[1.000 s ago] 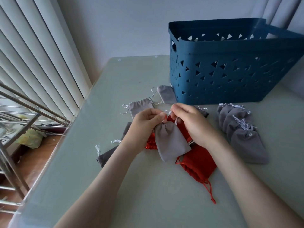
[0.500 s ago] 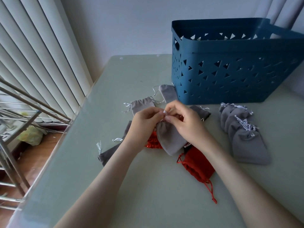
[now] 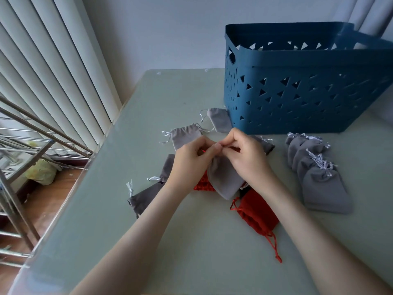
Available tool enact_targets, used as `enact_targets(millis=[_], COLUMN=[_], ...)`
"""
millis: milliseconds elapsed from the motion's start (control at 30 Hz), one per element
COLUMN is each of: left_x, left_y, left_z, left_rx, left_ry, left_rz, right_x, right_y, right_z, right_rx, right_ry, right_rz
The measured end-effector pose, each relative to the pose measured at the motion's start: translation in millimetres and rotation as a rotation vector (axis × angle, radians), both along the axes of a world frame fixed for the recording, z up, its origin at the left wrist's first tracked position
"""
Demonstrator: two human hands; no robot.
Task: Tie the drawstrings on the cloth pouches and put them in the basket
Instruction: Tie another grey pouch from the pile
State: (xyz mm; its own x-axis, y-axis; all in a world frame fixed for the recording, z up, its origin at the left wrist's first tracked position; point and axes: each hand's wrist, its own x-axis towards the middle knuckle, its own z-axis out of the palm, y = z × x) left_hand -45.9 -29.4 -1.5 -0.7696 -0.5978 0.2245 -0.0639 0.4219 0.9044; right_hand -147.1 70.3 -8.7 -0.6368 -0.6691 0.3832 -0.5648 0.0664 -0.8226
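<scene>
In the middle of the frame the left hand [image 3: 191, 160] and the right hand [image 3: 248, 158] meet fingertip to fingertip. Both are curled and pinch the neck of a grey pouch [image 3: 225, 179], which hangs down over a red pouch [image 3: 257, 211] on the worktop [image 3: 191, 241]. The strings are mostly hidden under the fingers, so I judge that the knot is being made but I cannot tell how far it is. The next move probably needs a firm pull on both ends. Then the pouch goes to the blue basket [image 3: 297, 92] at the upper right, or to the tied pile [image 3: 323, 184] just in front of it.
</scene>
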Motion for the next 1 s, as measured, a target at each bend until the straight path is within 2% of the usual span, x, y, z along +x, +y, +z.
enact_targets(millis=[133, 267, 333, 400, 500, 600, 900, 1000], left_x=[-2, -6, -6, -5, -5, -5, -4, -3], left_y=[-1, -8, -13, -16, -14, -10, -11, -12], left_z=[0, -4, -4, -3, -2, 0, -1, 2], left_rx=[0.202, 0.381, 0.387, 0.361, 0.359, 0.432, 0.285, 0.401], left_ry=[0.021, -0.071, -0.108, -0.101, -0.011, 0.083, 0.116, 0.158], left_rz=[0.019, -0.028, -0.083, -0.109, -0.127, -0.142, -0.067, -0.13], right_x=[-1, 2, 1, 0, -3, -4, -1, -2], right_y=[-2, -3, -4, -4, -2, -3, -2, -2], right_z=[1, 2, 2, 1, 3, 2, 3, 7], right_rx=[-0.028, -0.014, -0.024, -0.043, 0.014, 0.028, 0.031, -0.049], right_ry=[-0.013, 0.368, 0.429, 0.326, -0.122, -0.358, -0.552, -0.723], right_rz=[0.007, -0.082, -0.094, -0.069, 0.071, 0.19, 0.171, 0.278])
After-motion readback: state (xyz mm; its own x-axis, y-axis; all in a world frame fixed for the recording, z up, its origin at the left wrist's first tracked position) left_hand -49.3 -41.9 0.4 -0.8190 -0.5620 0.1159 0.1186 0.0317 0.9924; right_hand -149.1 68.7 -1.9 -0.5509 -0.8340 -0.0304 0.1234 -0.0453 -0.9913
